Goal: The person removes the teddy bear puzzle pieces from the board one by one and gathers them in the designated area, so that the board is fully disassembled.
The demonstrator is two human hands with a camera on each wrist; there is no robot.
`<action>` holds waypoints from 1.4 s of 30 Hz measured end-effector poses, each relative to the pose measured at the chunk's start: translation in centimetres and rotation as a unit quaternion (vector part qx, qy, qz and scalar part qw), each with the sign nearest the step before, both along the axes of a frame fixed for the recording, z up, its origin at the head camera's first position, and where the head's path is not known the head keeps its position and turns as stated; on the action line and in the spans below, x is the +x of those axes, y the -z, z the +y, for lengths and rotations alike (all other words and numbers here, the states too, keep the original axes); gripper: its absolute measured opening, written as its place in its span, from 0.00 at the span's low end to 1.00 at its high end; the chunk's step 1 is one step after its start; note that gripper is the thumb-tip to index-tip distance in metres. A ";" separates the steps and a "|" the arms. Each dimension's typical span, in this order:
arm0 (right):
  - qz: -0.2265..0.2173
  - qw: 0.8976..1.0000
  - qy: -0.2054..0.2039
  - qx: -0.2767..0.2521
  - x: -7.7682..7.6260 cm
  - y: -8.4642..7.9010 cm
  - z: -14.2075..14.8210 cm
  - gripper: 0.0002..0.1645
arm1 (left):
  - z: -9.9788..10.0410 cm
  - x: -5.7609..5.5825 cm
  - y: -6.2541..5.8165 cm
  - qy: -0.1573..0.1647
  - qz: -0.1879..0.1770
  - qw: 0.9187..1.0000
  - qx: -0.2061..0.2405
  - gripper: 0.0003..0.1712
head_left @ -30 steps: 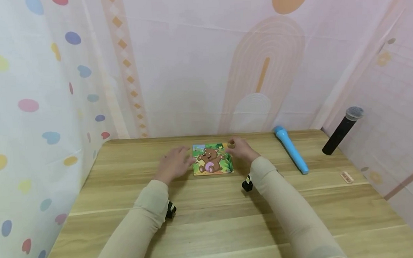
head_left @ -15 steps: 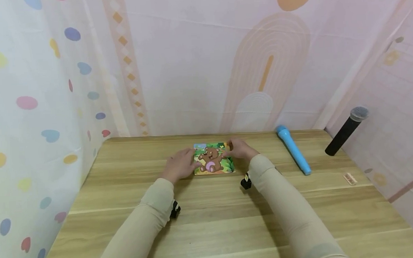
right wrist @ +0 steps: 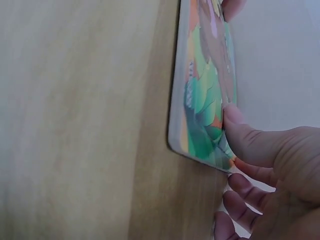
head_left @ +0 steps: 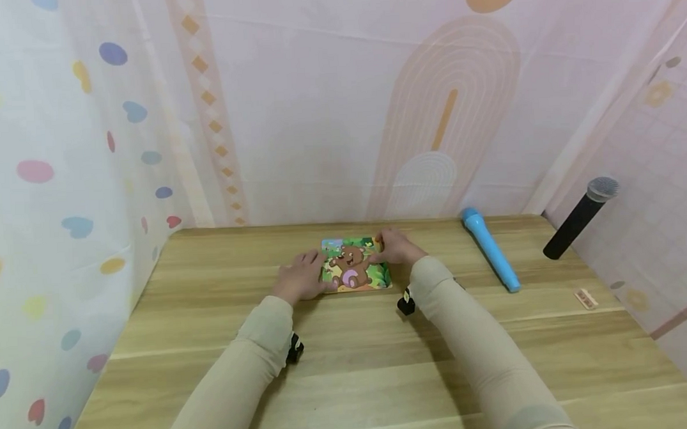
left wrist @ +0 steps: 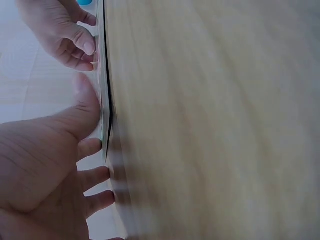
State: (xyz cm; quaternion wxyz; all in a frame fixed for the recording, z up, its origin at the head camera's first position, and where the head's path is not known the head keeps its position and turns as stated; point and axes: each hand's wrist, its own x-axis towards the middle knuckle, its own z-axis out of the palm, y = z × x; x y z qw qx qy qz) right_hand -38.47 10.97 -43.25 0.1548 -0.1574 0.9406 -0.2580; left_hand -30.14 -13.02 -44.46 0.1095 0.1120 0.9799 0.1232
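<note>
A flat rectangular puzzle board (head_left: 351, 268) with a brown bear on green leaves lies near the table's back edge in the head view. My left hand (head_left: 301, 277) holds its left side, thumb on top and index finger at the edge; other fingertips touch the table in the left wrist view. At the opposite side, my right hand (head_left: 399, 247) pinches the far right corner. The right wrist view shows that thumb (right wrist: 242, 132) over the picture and the index finger against the corner, with the remaining fingers curled beside it. Part of the board is under both hands.
A blue microphone (head_left: 491, 249) lies right of the board on the wooden table (head_left: 356, 380). Farther right are a black microphone (head_left: 577, 223) with a silver head and a small pinkish tag (head_left: 586, 298). A patterned curtain (head_left: 293, 114) hangs behind the table.
My left hand has come right onto the board's left edge, its thumb now over the picture. My right hand has stayed at the far right corner and settled its grip. The board is almost unmoved.
</note>
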 end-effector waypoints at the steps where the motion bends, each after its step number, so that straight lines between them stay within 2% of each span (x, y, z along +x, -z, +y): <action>1: 0.001 1.000 0.001 0.001 0.0 0.1 0.0 0.36 | 0.0 0.1 0.0 0.000 -0.001 1.000 -0.005 0.48; 7: -0.008 1.000 0.013 0.009 -0.1 0.1 -0.4 0.36 | 0.0 0.1 0.1 -0.006 0.003 1.000 -0.012 0.48; 13: -0.032 0.999 0.033 -0.006 -0.6 0.2 -0.4 0.33 | -0.3 -1.3 1.8 -0.005 -0.020 0.999 -0.032 0.51; 17: -0.037 0.998 0.039 0.016 -0.8 0.4 -0.5 0.31 | -0.2 -1.7 2.3 -0.010 -0.042 0.999 -0.027 0.51; 23: -0.040 0.998 0.044 0.027 -0.7 0.2 -0.7 0.33 | 0.2 -0.9 1.2 -0.027 -0.043 0.998 -0.020 0.50; 26: -0.035 0.998 0.044 0.034 -0.7 -0.1 -0.9 0.34 | 0.4 -0.2 0.0 -0.029 -0.040 0.998 -0.025 0.49; 30: -0.023 0.998 0.043 0.045 -0.5 -0.1 -1.2 0.35 | 0.6 0.5 -1.1 -0.026 -0.037 0.999 -0.026 0.48; 34: -0.010 0.998 0.039 0.046 -0.5 -0.1 -1.3 0.34 | 0.5 0.3 -0.8 -0.029 -0.037 0.999 -0.021 0.49; 42: -0.004 1.000 0.026 0.017 -0.7 0.3 -1.1 0.32 | 0.6 0.3 -0.9 -0.037 -0.038 0.998 -0.016 0.49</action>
